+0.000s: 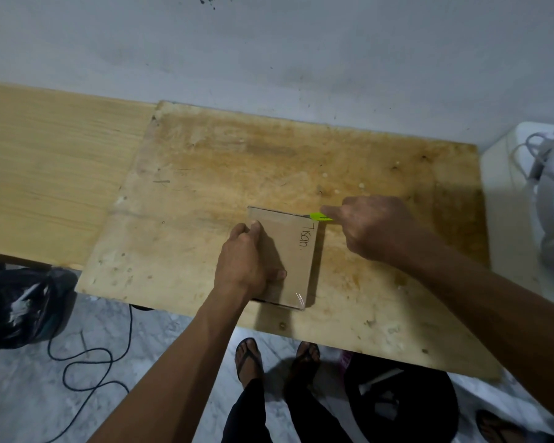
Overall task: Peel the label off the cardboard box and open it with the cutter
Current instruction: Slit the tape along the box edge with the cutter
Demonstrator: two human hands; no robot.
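We grip the light, crushable cardboard box [288,260] (thin walls) with our left hand [248,266]; our right hand [368,225] clasps the cutter [317,216] at its far corner

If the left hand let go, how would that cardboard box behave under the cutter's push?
The cardboard box would probably slide: it lies flat on smooth plywood. Tipping seems unlikely, being low and wide. Likely light, since the left hand pins it.

We see a pale grey wall [301,52], scuffed and speckled, behind a worn plywood table [237,161] with a smoother wood-grain panel [45,155] at its left. Below us lies a grey marbled floor [29,394] with a black bag [20,305] and a looping dark cable [87,366].
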